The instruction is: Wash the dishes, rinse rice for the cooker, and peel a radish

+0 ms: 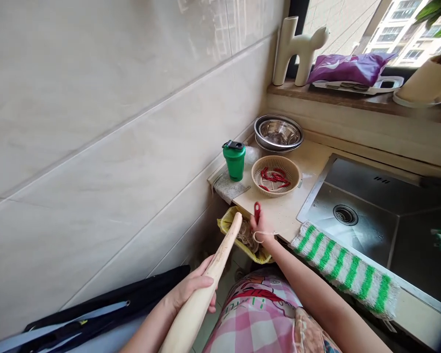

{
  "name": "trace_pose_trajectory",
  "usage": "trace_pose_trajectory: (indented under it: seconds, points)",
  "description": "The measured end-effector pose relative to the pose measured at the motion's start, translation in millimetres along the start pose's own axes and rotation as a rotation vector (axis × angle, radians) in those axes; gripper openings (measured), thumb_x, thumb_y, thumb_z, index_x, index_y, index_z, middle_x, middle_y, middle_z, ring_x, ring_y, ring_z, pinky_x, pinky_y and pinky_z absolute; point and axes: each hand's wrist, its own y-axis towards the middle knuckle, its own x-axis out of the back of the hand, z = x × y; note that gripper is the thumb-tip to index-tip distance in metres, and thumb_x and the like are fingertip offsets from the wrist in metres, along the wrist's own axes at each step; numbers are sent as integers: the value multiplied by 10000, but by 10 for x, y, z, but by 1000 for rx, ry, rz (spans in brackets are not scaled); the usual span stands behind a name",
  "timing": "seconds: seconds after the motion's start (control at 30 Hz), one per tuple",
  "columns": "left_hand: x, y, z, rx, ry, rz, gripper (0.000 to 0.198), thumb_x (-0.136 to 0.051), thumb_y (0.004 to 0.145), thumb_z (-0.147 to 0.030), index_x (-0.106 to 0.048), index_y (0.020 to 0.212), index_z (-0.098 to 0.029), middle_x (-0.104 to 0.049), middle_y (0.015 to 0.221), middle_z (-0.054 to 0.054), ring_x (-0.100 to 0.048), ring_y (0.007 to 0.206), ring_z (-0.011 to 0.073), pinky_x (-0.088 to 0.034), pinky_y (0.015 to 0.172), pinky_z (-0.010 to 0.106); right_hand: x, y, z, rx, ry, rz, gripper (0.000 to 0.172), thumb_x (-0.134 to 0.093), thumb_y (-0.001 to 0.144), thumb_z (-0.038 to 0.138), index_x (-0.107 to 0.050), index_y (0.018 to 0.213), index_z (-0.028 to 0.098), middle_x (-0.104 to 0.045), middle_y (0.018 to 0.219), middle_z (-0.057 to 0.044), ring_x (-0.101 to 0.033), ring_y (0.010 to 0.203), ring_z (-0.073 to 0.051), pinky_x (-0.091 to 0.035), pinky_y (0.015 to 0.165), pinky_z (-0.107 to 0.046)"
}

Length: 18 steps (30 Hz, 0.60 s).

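My left hand (194,287) is wrapped around a long, pale peeled vegetable (215,267), held at a slant. Its narrow end points up and away from me, with faint brown marks; the thick end runs out of view at the bottom. My right hand (262,229) is closed on a red-handled tool (257,212), whose working end is hidden. The handle's end, with a hole in it, sticks up from the fingers. Below both hands is a bin (226,223) lined with a yellow bag, holding pale peelings (247,238).
On the counter stand a green lidded cup (235,164), a beige basket (257,182) of red chillies (274,176) and stacked metal bowls (278,133). Rightward is a steel sink (375,196), with a green-striped cloth (345,267) over its front edge. A tiled wall (113,162) bounds the left.
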Motion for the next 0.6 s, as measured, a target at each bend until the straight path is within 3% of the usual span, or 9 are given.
trace_pose_trajectory:
  seconds: [0.07,0.17,0.27,0.37,0.53,0.6]
  points:
    - [35,35,1,-32,-19,-6,933,-605,750,-298,-34,1488,-297,-590,810,34,-635,593,184,-530,537,317,-42,-82,61,95,-167,138,304,-456,883,389,-535,1094,185,-672,794,-104,-635,712,-244,-441,669,-337]
    - [77,41,-42,-26,-3,4,916,-603,750,-334,-49,1479,-306,-590,827,39,-631,571,188,-503,471,285,-129,-94,150,96,-282,309,203,-575,808,286,-606,976,175,-689,822,-141,-662,800,-281,-469,738,-402]
    - [42,45,-103,-40,29,6,866,-575,764,-332,-79,1473,-285,-608,888,68,-633,563,185,-494,452,275,-213,-9,183,19,-296,433,106,-714,630,207,-629,692,190,-656,665,-103,-665,799,-301,-487,749,-446]
    - [-40,73,-127,-50,18,15,839,-559,750,-301,-124,1465,-243,-610,897,82,-637,570,186,-499,457,277,-224,48,144,-37,-304,517,160,-740,541,204,-582,518,218,-560,503,-26,-644,683,-294,-490,699,-501]
    - [-80,171,-133,-75,-21,62,922,-613,701,-273,-105,1470,-248,-609,888,64,-656,633,200,-542,555,334,51,16,-35,-18,-232,651,247,-762,444,186,-516,432,208,-460,416,36,-538,475,-193,-469,534,-365]
    - [-79,240,-158,-72,-8,87,925,-625,700,-269,-112,1469,-262,-609,880,56,-657,622,200,-532,544,326,219,-23,-81,31,-176,640,237,-752,494,238,-518,496,201,-471,449,41,-497,470,-151,-426,506,-295]
